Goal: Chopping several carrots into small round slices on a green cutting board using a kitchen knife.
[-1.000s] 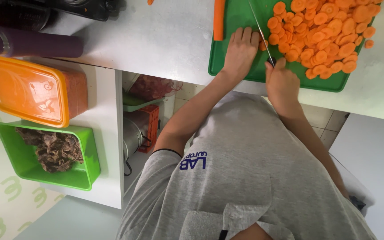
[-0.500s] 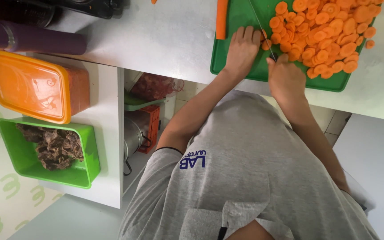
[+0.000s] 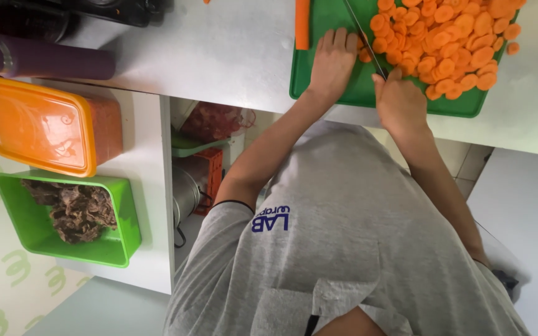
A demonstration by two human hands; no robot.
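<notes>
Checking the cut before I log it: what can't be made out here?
All in the head view:
- Knife handle: hidden inside the right hand; only the blade shows.
- What the left hand presses: covered by its fingers.
- Green cutting board and carrot slices: cut off by top edge.

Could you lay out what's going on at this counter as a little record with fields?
Left hand: holds down a carrot piece next to the blade
Right hand: grips a knife
Board: green cutting board, heaped with carrot slices
On board's left edge: uncut carrot stick
Lower shelf, left: orange lidded box; green tub of dark scraps
</notes>
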